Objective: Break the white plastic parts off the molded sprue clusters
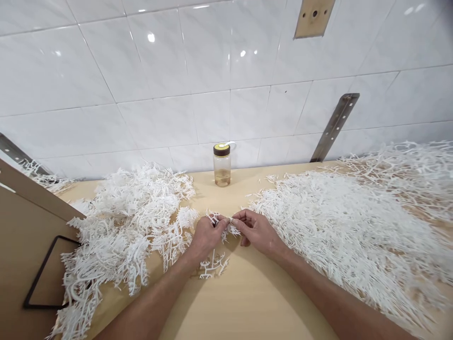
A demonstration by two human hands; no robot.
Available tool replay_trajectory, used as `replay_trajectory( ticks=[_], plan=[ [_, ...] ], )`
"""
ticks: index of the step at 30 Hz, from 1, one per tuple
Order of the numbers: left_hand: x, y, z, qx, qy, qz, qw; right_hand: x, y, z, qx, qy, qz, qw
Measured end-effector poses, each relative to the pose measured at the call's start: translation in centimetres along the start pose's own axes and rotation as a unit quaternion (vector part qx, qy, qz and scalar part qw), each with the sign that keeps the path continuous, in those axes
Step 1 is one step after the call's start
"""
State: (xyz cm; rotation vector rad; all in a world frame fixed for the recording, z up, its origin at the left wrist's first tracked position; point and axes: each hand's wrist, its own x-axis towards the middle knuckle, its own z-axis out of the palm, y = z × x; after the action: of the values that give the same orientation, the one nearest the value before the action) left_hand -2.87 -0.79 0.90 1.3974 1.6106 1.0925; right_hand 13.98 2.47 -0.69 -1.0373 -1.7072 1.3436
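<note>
My left hand (210,232) is closed, its thumb and forefinger pinching a white branching plastic sprig (233,230) over the middle of the table. Facing it, my right hand (255,229) pinches the same sprig with thumb and forefinger, the fingertips of both hands almost touching. Parts of the sprig stick out below and above the fingers; the rest is hidden behind them. Just below my left hand lies a loose white branched piece (213,267). A large heap of white feathery sprigs (130,226) is left of my hands, and a heap of thin white pieces (339,226) spreads to the right.
Behind my hands, near the tiled wall (170,123), stands a clear bottle (222,165) with a dark and yellow lid and some amber liquid. A brown box or panel (28,255) with a black handle-like frame is at the left. A perforated metal bracket (334,127) rises at the back right.
</note>
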Motion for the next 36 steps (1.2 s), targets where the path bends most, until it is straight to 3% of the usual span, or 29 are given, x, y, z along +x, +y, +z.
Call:
replay_trajectory(
  ticks=[10,20,25,36],
  plan=[
    [0.1,0.0,-0.4,-0.019,-0.062,-0.009,0.998,0.3,1.0,0.5,-0.03,0.057,0.01,0.998],
    [-0.1,0.2,-0.2,0.077,-0.033,0.029,0.996,0.3,1.1,0.3,-0.012,0.036,0.009,0.999],
    [0.0,-0.3,-0.1,0.076,-0.034,0.043,0.996,0.3,0.7,0.0,-0.017,0.007,0.02,1.0],
    [0.0,-0.1,0.4,0.053,-0.01,0.03,0.998,0.5,1.1,0.0,-0.024,0.015,0.019,0.999]
  ],
)
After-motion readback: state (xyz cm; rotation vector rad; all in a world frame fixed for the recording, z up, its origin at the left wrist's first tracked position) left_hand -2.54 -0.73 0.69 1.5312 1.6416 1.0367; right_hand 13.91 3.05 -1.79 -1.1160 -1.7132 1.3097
